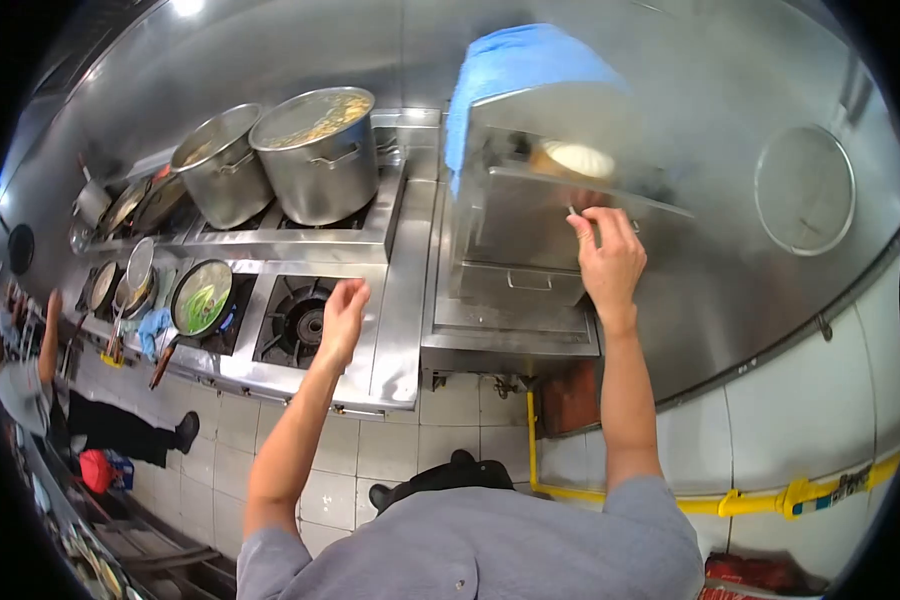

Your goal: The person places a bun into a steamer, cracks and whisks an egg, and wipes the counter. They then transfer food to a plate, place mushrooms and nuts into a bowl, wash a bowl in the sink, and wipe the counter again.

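Observation:
My right hand [610, 255] is closed around the handle of a steel door [530, 225] on a steamer cabinet [460, 240]. The door's top edge stands away from the cabinet, leaving a gap above it. Through the gap shows a round container with a white top [575, 160], partly hidden by the door and blurred by steam. A blue cloth [530, 55] drapes over the cabinet's top and left side. Above the stove's front edge, beside a bare burner [305, 320], hangs my left hand [345, 315]. Its fingers are curled together, with nothing visible in them.
Two large steel pots [315, 165] stand on the rear range. Left of the burner, a pan with green vegetables [205, 295] sits over a blue flame. A strainer [805, 190] hangs at right. Yellow pipe [670, 503] runs low. Another person [45, 390] works at far left.

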A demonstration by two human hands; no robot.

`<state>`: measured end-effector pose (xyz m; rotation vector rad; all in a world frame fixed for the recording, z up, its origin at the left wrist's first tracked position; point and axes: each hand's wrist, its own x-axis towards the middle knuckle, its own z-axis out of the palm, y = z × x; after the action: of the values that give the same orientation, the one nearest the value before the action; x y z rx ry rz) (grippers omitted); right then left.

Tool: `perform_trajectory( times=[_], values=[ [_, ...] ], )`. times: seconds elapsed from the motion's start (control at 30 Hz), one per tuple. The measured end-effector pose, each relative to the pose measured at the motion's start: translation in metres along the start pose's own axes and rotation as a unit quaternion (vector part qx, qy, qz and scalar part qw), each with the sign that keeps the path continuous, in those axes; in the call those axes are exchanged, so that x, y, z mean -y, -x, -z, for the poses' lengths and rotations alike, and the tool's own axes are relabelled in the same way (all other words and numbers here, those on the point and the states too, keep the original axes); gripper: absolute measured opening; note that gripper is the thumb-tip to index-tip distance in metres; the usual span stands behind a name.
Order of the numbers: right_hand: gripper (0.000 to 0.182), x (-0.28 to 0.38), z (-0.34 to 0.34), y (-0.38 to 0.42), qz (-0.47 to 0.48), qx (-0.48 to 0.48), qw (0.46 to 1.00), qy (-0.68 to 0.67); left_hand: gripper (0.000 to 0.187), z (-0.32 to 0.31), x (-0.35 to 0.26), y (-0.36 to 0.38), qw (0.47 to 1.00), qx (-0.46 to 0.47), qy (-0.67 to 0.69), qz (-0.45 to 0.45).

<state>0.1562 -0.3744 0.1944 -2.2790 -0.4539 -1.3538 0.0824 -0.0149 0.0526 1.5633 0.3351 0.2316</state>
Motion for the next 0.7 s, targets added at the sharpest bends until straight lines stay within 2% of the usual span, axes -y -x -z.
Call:
perform_trajectory(
  times=[0.03,0.07,0.1,0.13,0.2,0.27,0.37,0.43,0.47,0.5,0.57,0.6,0.67,0.7],
  values=[
    [0.021,-0.002,-0.007,-0.004,-0.008,-0.008,1.0,-0.004,0.035,0.023,0.036,0.009,1.0,0.005,-0.012,-0.02],
    [0.021,-0.003,-0.016,-0.012,-0.01,-0.016,1.0,-0.012,0.033,0.04,0.053,0.031,1.0,-0.017,-0.02,-0.004],
    [0.021,-0.004,-0.022,-0.019,-0.001,-0.023,1.0,0.003,0.032,0.067,0.096,0.044,1.0,-0.024,0.004,0.016],
    [0.022,-0.003,-0.026,-0.023,0.01,-0.027,1.0,0.007,0.021,0.074,0.092,0.076,0.994,-0.105,0.0,0.043],
    [0.02,-0.009,-0.048,-0.029,0.042,-0.023,0.999,-0.011,0.022,0.122,0.135,0.128,0.983,-0.16,0.009,0.085],
    [0.023,-0.028,-0.075,-0.034,-0.001,-0.004,1.0,-0.03,0.023,0.162,0.176,0.185,0.962,-0.244,-0.067,0.103],
    [0.03,-0.043,-0.104,-0.047,-0.005,0.008,1.0,-0.018,0.023,0.209,0.218,0.276,0.925,-0.353,-0.05,0.133],
    [0.034,-0.041,-0.115,-0.049,-0.017,0.028,0.999,0.037,0.021,0.24,0.243,0.336,0.897,-0.408,-0.061,0.161],
    [0.034,-0.038,-0.121,-0.046,-0.014,-0.015,1.0,0.017,0.021,0.255,0.253,0.361,0.885,-0.426,-0.064,0.178],
    [0.032,-0.039,-0.125,-0.044,-0.059,-0.014,0.997,0.042,0.02,0.27,0.262,0.384,0.873,-0.441,-0.056,0.201],
    [0.027,-0.002,-0.128,-0.026,-0.051,-0.075,0.996,-0.018,0.019,0.299,0.276,0.42,0.85,-0.467,-0.034,0.241],
    [0.026,0.031,-0.13,-0.012,-0.039,-0.109,0.992,-0.057,0.019,0.311,0.281,0.435,0.84,-0.491,-0.037,0.226],
    [0.022,0.133,-0.13,0.041,-0.086,-0.04,0.987,-0.126,0.018,0.331,0.281,0.464,0.819,-0.536,-0.044,0.2],
    [0.018,0.184,-0.141,0.075,-0.043,-0.028,0.972,-0.23,0.018,0.344,0.295,0.479,0.81,-0.559,-0.039,0.173]
  ],
)
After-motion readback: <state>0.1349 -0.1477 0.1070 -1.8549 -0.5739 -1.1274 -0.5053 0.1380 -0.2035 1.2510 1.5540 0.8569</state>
